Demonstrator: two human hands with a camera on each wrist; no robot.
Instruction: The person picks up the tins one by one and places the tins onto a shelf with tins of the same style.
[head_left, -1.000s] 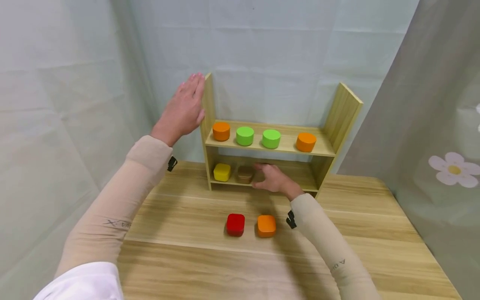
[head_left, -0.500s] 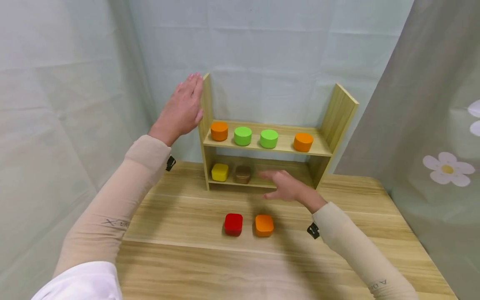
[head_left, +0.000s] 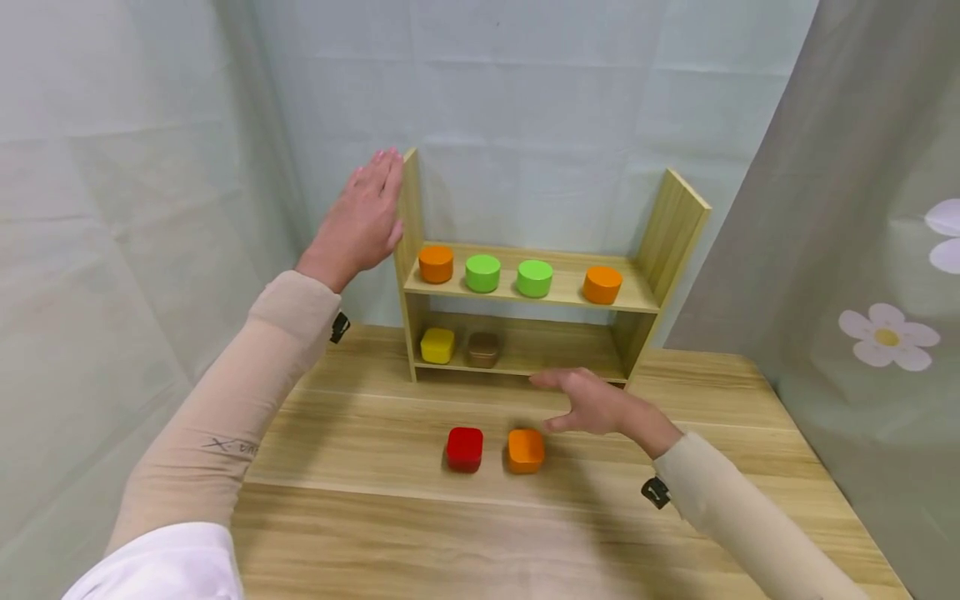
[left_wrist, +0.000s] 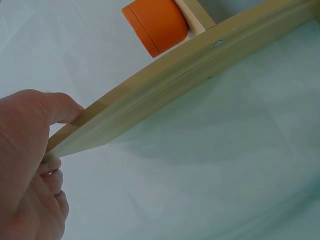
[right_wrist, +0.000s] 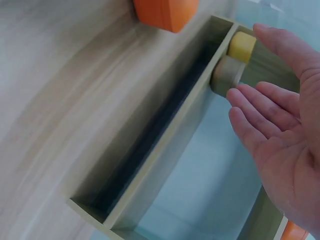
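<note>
A person's right hand (head_left: pixel 592 406) hovers low over a wooden bench (head_left: pixel 390 533), fingers (right_wrist: pixel 260 102) straight and spread, holding nothing. The orange square block (head_left: pixel 526 450) sits on the bench just beside and slightly nearer the person than those fingertips, down and to the left of them in the head view. A red square block (head_left: pixel 465 448) lies just left of the orange one, apart from it. Both blocks are squarish, with no clear long axis. The right hand is much the nearer to them.

The left hand (head_left: pixel 363 221) is raised well away, flat against the outer left side panel of a small wooden shelf (head_left: pixel 678 225); the left wrist view shows its thumb and fingers pinching the panel's top edge.

Faint lettering marks both beige sleeves; the left reads roughly "X-VA", the right is not legible. No labels show on the blocks.
</note>
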